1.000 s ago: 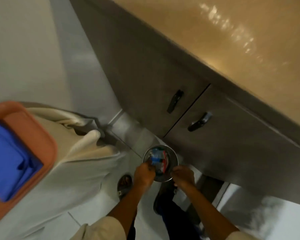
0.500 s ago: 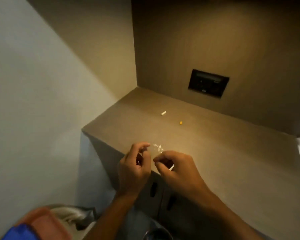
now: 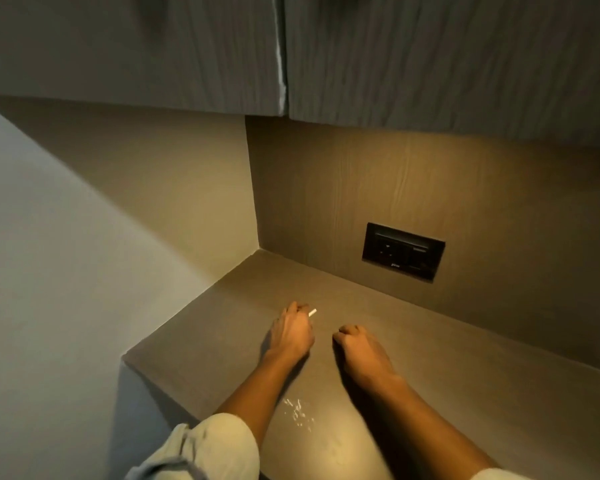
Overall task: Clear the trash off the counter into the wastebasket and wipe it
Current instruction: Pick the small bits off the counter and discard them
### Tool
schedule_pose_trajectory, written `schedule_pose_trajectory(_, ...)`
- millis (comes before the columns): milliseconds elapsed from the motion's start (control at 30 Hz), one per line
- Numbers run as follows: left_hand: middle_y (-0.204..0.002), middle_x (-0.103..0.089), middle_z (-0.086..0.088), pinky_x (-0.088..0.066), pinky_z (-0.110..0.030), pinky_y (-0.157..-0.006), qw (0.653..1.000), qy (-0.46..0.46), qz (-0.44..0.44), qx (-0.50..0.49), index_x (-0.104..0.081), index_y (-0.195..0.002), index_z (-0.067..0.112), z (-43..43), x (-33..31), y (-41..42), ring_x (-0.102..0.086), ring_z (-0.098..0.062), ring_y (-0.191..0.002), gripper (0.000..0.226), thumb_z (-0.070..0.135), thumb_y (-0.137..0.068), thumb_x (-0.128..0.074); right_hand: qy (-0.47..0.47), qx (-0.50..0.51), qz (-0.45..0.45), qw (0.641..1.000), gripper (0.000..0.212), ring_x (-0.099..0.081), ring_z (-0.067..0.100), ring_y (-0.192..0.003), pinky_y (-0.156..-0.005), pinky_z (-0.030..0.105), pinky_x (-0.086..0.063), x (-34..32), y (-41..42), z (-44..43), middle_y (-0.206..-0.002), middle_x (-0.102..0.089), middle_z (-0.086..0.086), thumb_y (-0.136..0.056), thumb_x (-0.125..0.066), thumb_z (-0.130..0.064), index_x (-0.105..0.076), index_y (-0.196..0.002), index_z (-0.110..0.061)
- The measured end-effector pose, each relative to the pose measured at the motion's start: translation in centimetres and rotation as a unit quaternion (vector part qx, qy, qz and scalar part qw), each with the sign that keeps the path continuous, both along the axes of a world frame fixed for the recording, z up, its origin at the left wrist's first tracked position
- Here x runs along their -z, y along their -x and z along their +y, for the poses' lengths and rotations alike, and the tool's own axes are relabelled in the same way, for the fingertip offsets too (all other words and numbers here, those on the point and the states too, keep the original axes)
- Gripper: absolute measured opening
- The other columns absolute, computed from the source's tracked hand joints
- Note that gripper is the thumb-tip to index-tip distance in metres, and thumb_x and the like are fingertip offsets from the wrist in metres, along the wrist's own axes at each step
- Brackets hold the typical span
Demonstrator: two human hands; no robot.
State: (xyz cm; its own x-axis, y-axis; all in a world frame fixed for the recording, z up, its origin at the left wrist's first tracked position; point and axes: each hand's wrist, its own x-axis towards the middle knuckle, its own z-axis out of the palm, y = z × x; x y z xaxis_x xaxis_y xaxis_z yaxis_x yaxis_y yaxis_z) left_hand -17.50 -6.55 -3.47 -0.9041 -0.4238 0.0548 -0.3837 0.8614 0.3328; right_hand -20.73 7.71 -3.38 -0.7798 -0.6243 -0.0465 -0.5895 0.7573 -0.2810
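Both hands are reaching out over the table (image 3: 447, 393), a matte brown slab with a faint wood-grain finish. The left hand (image 3: 291, 336) is lying palm down with its fingers (image 3: 293, 308) curled toward a small white stick-shaped scrap (image 3: 312, 312); the fingertips are touching or just meeting one end of the scrap, and whether the grip is actually pinching it cannot be told from this angle. The right hand (image 3: 359, 348) is resting nearby as a loose fist, knuckles forward, its grip closed, with nothing visible inside it (the palm is facing down and hidden). Nearer the body, between the two forearms, a scatter of tiny white crumbs (image 3: 298, 412) is lying on the table surface. The table's left edge is dropping off sharply beside the left forearm, next to a plain pale wall (image 3: 49, 271), while to the right the surface is running open and bare toward the back panel. That panel is carrying a black rectangular socket plate (image 3: 403, 251), well apart from both hands. Overhead, two grey wood-grain cabinet doors (image 3: 430, 57) are hanging above the recess, separated by a narrow vertical seam. A cream rolled sleeve (image 3: 215, 445) is covering the left arm near the elbow.
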Motion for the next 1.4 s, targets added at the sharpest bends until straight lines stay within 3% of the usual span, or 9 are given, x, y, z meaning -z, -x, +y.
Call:
schedule_pose_trajectory(367, -0.110, -0.070, -0.008, -0.053, -0.034, -0.081, 0.999, -0.036, 0.012, -0.033, -0.070, -0.108, 0.015, 1.9, -0.5, -0.5, -0.066, -0.024, -0.102, 0.025, 0.030, -0.093, -0.057, 0.050, 0.043, 0.019, 0.998, 0.015, -0.059, 0.021, -0.095, -0.078, 0.032, -0.050, -0.3, -4.7, 5.8, -0.106, -0.061, 0.002, -0.092, -0.048, -0.019, -0.058, -0.103, -0.020)
schedule_pose_trajectory(567, -0.078, -0.076, 0.007, -0.059, -0.028, -0.066, 0.962, -0.243, 0.118, -0.033, -0.075, -0.085, 0.023, 5.3, -0.8, -11.4, -0.070, -0.007, -0.070, 0.008, 0.028, -0.079, -0.073, 0.216, 0.132, -0.047, 0.966, 0.017, -0.059, 0.012, -0.077, -0.071, 0.025, -0.050, -1.0, -10.7, 7.8, -0.081, -0.064, -0.007, -0.077, -0.067, -0.009, -0.064, -0.078, -0.025)
schedule_pose_trajectory(633, -0.071, -0.070, 0.015, -0.052, -0.007, -0.059, 0.944, -0.293, 0.150, -0.008, -0.076, -0.086, 0.022, 5.4, -0.3, -16.1, -0.065, 0.008, -0.060, 0.005, 0.023, -0.081, -0.076, 0.240, 0.143, -0.079, 0.957, 0.022, -0.061, 0.009, -0.077, -0.071, 0.023, -0.052, -0.8, -13.6, 7.4, -0.082, -0.067, -0.007, -0.077, -0.068, -0.002, -0.069, -0.077, -0.025)
schedule_pose_trajectory(867, -0.092, -0.074, 0.008, -0.052, -0.005, -0.072, 0.926, -0.323, 0.182, -0.072, -0.079, -0.099, 0.018, 5.0, 7.0, -31.0, -0.067, -0.001, -0.077, 0.016, 0.022, -0.085, -0.072, 0.321, 0.052, -0.098, 0.941, 0.028, -0.065, 0.002, -0.084, -0.074, 0.007, -0.049, 2.1, -26.1, 5.9, -0.088, -0.070, -0.011, -0.072, -0.066, 0.001, -0.074, -0.087, -0.021)
schedule_pose_trajectory(967, -0.091, -0.075, 0.004, -0.046, -0.003, -0.072, 0.932, -0.322, 0.095, -0.138, -0.079, -0.094, 0.017, 6.1, 14.1, -35.8, -0.066, -0.003, -0.079, 0.017, 0.027, -0.083, -0.071, 0.270, 0.072, -0.178, 0.944, 0.019, -0.064, -0.005, -0.082, -0.072, 0.000, -0.045, 8.1, -29.7, 5.7, -0.087, -0.068, -0.013, -0.077, -0.071, -0.008, -0.072, -0.082, -0.027)
schedule_pose_trajectory(1067, -0.096, -0.077, -0.002, -0.057, -0.025, -0.080, 0.913, -0.355, -0.061, -0.189, -0.077, -0.092, 0.017, 7.8, 21.6, -38.2, -0.070, -0.014, -0.085, 0.017, 0.031, -0.085, -0.071, 0.174, 0.193, -0.323, 0.910, 0.021, -0.064, -0.002, -0.076, -0.062, -0.002, -0.044, 17.1, -30.7, 6.4, -0.093, -0.071, 0.001, -0.083, -0.067, -0.008, -0.068, -0.080, -0.028)
schedule_pose_trajectory(1133, -0.099, -0.077, -0.006, -0.057, -0.035, -0.083, 0.890, -0.378, -0.126, -0.223, -0.077, -0.094, 0.014, 9.0, 25.9, -38.7, -0.071, -0.020, -0.090, 0.017, 0.028, -0.087, -0.070, 0.042, 0.213, -0.382, 0.898, 0.011, -0.065, 0.015, -0.096, -0.075, 0.010, -0.049, 23.8, -30.8, 7.0, -0.108, -0.069, 0.010, -0.091, -0.058, -0.013, -0.067, -0.097, -0.014)
schedule_pose_trajectory(1233, -0.104, -0.077, -0.010, -0.057, -0.034, -0.085, 0.859, -0.406, -0.184, -0.252, -0.077, -0.100, 0.013, 10.6, 30.7, -38.8, -0.070, -0.025, -0.098, 0.018, 0.021, -0.089, -0.065, -0.051, 0.222, -0.374, 0.899, 0.021, -0.063, 0.028, -0.105, -0.094, 0.035, -0.049, 30.8, -30.7, 7.2, -0.109, -0.068, 0.017, -0.092, -0.055, -0.017, -0.067, -0.100, -0.002)
schedule_pose_trajectory(1400, -0.109, -0.075, -0.016, -0.056, -0.040, -0.091, 0.854, -0.399, -0.199, -0.270, -0.076, -0.105, 0.008, 12.4, 35.1, -37.4, -0.069, -0.031, -0.102, 0.023, 0.015, -0.092, -0.058, -0.060, 0.237, -0.354, 0.903, 0.014, -0.065, 0.030, -0.094, -0.076, 0.031, -0.048, 35.5, -30.5, 7.8, -0.101, -0.072, 0.018, -0.086, -0.062, -0.015, -0.070, -0.087, -0.003)
